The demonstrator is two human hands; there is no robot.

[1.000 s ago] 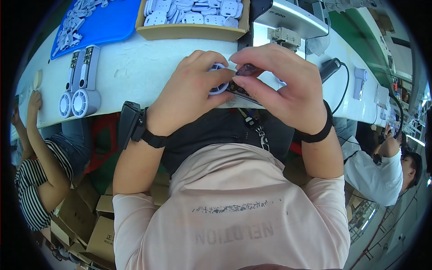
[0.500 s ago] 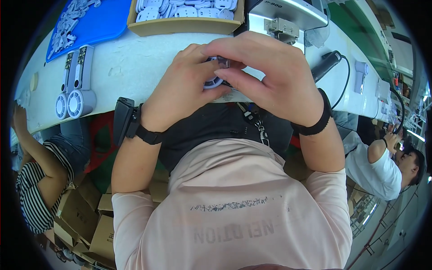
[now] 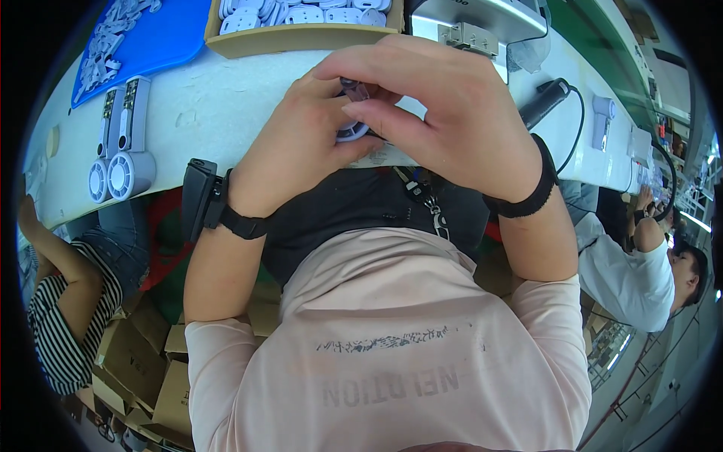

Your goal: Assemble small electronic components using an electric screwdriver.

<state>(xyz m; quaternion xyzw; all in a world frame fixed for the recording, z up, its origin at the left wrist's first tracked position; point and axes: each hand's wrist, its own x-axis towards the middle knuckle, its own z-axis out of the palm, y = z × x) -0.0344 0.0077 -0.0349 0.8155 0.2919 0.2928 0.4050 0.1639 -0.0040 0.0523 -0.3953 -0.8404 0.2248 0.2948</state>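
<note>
My left hand [image 3: 297, 147] is wrapped around a small lavender handheld fan [image 3: 351, 134]; part of its round slotted head shows between my thumb and fingers, and the rest is hidden. My right hand [image 3: 456, 105] arches over it from the right. Between its thumb and fingertips is a small dark translucent piece [image 3: 355, 90], close to the fan's head; its kind I cannot make out. To the left, two similar fans [image 3: 131, 176] lie side by side on the white table, their handles open with circuit boards showing.
A cardboard box [image 3: 301, 41] of white plastic parts stands at the far side, beside a blue tray [image 3: 177, 45] of small pale parts. Right of it are a grey machine [image 3: 482, 19], a black corded tool [image 3: 546, 104] and another fan [image 3: 602, 120]. People sit on both sides.
Both hands have shifted slightly up and left in the picture, still together around the fan. The translucent piece shows more clearly between the right fingertips.
</note>
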